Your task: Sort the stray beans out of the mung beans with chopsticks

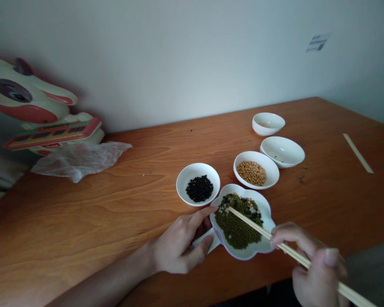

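A flower-shaped white dish (269, 218) of mixed green, black and tan beans (237, 226) sits at the table's near edge. My right hand (313, 264) is closed on a pair of wooden chopsticks (259, 228), whose tips rest in the beans. My left hand (179, 245) grips the dish's left rim, forefinger on the edge and thumb below. Just behind stand a white bowl of black beans (198, 187) and a white bowl of tan soybeans (252, 172).
Two more white bowls (282, 151) (268, 123) stand further back on the wooden table (115, 204). A crumpled clear plastic bag (78, 160) and a cartoon-animal toy (35, 111) lie at the far left by the wall. A paper chopstick sleeve (358, 153) lies right.
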`<state>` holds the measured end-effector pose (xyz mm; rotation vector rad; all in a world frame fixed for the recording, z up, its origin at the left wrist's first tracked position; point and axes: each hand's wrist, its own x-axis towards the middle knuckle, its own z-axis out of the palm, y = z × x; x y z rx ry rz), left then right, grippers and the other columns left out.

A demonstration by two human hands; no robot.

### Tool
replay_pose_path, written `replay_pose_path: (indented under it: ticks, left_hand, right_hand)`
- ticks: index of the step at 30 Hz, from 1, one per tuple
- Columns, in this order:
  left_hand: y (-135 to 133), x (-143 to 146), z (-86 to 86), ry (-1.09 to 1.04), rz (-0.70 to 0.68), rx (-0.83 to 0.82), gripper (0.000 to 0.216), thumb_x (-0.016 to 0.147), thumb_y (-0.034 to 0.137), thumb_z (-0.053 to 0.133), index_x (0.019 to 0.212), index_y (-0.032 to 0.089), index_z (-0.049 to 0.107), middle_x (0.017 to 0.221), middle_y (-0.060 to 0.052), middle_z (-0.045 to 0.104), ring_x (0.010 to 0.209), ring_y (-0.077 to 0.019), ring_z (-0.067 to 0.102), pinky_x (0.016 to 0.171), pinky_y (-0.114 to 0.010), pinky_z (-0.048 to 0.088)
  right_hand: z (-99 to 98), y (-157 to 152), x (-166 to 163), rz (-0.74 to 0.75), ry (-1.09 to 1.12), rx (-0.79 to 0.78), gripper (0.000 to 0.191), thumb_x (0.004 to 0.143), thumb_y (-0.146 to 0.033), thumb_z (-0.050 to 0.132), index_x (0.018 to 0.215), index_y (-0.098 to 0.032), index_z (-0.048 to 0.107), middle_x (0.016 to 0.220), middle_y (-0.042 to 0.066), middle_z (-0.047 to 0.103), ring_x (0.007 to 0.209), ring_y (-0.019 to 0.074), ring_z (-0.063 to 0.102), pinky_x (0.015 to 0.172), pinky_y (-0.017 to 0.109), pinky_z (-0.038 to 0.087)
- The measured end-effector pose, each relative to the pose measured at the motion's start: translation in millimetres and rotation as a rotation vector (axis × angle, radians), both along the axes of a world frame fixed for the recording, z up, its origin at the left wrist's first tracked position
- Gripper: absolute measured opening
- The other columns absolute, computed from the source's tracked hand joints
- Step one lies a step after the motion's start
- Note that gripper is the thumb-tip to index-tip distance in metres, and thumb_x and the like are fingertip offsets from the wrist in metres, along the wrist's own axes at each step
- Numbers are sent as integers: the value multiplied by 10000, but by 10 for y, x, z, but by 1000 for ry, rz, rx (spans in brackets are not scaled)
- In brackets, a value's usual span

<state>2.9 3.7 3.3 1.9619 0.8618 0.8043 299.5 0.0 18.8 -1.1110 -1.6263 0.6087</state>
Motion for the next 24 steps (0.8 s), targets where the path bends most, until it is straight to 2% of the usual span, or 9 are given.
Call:
replay_pose_path:
  ticks: [6,12,17,21,24]
  left_hand:
    - [-15,3,13,9,3,-25,706,983,152,581,1629,192,299,1004,-53,641,655,-111,549,577,-247,451]
    - [-18,-2,21,17,4,-30,688,990,154,577,1620,199,305,999,-44,631,657,-106,544,593,-248,453]
    - [-17,-12,6,25,3,-46,696,983,158,588,1617,208,305,1027,-50,636,707,-122,572,624,-256,479]
    - [-10,-9,14,21,2,-48,686,979,164,593,1609,195,322,1020,-55,637,708,-126,567,616,-258,474]
    - [-6,-6,18,21,5,-44,691,976,158,590,1611,188,319,1008,-58,641,704,-129,565,606,-259,469]
  right_hand:
    - [37,-23,51,-10,-28,-70,784,1103,-662,130,792,-264,729,765,55,747,708,215,697,542,298,490]
    - [-69,12,132,105,-48,-56,766,1109,-637,147,813,-244,735,744,64,732,672,215,690,534,300,499]
    - [-67,-4,67,30,-18,-86,762,1111,-637,147,804,-235,716,756,74,727,712,224,691,565,308,510]
    - [-16,0,41,49,-3,-52,754,1120,-612,187,787,-225,743,741,73,738,657,209,694,535,303,504]
    - [15,-5,29,0,16,-54,735,1120,-609,222,773,-226,744,743,78,744,672,215,707,538,306,509]
